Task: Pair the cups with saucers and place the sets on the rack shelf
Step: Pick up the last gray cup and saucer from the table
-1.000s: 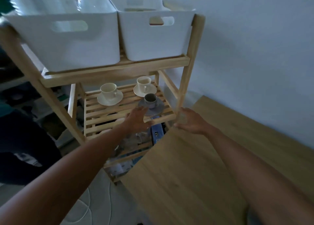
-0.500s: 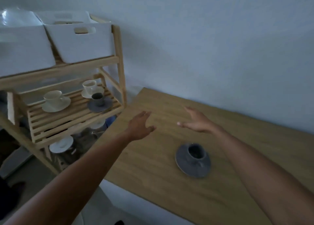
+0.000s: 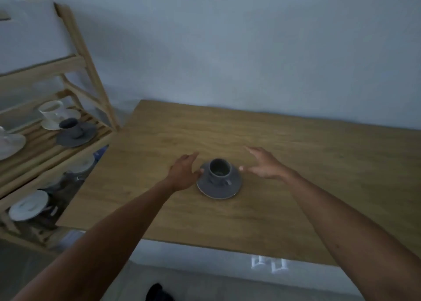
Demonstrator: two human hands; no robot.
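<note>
A grey cup (image 3: 219, 170) stands on a grey saucer (image 3: 219, 188) in the middle of the wooden table (image 3: 296, 164). My left hand (image 3: 184, 173) is open at the saucer's left rim, its thumb touching or nearly touching the edge. My right hand (image 3: 264, 164) hovers open just right of the saucer, apart from it. On the slatted middle shelf (image 3: 45, 150) of the wooden rack at the left sit another grey cup and saucer (image 3: 75, 132), a white cup and saucer (image 3: 55, 116) behind it, and part of a third white set (image 3: 9, 141).
The rack's upright post (image 3: 91, 73) stands close to the table's left corner. White bins (image 3: 32, 32) fill the top shelf. White plates (image 3: 29, 205) and glassware lie on the lower shelf. A grey wall runs behind the table.
My view has swung right from the rack to the table. Both hands have come down and closed in on the grey cup and saucer from either side.
</note>
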